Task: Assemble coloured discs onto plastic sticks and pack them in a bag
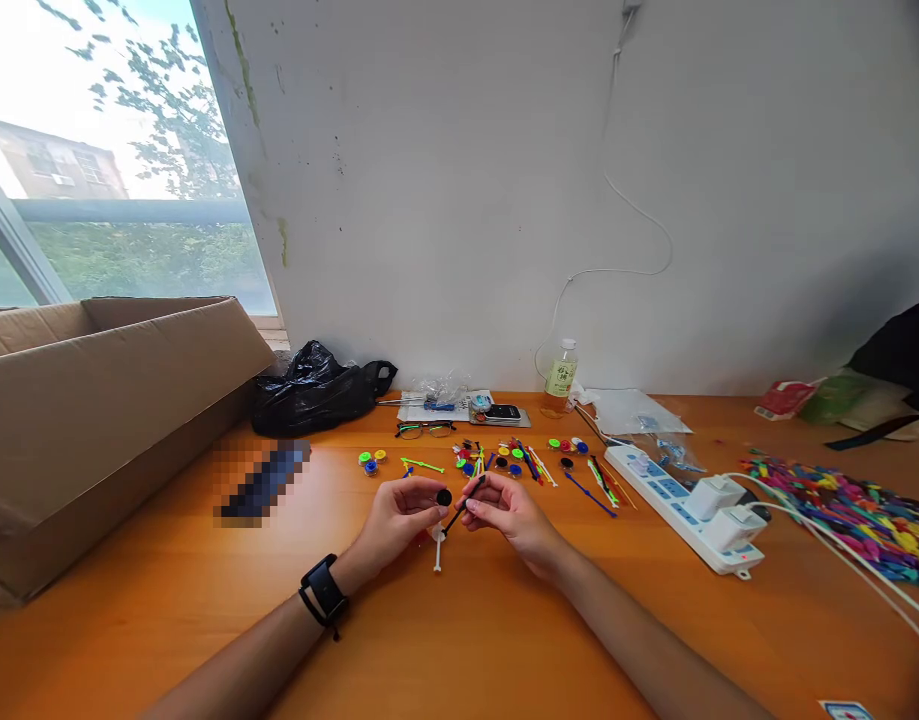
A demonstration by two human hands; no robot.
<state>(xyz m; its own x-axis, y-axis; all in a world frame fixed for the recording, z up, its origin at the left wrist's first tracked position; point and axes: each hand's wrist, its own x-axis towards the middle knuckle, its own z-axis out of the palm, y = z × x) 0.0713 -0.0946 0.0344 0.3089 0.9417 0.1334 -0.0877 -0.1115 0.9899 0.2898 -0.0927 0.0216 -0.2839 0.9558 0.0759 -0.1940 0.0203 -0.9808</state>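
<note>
My left hand [399,520], with a black watch on its wrist, pinches a small black round cap [444,497] above the orange table [459,640]. My right hand [508,512] is closed on a thin black stick [463,508] whose tip points toward that cap. A white stick [437,552] lies on the table just below both hands. Behind the hands lie several coloured round caps [370,462] and coloured sticks [534,465], scattered in a row.
An open cardboard box [106,400] fills the left side. A black plastic bag [316,395], glasses [425,429], a bottle [560,378] and a phone [502,412] sit by the wall. A white power strip [684,505] with chargers and a heap of coloured balloons [849,510] lie on the right.
</note>
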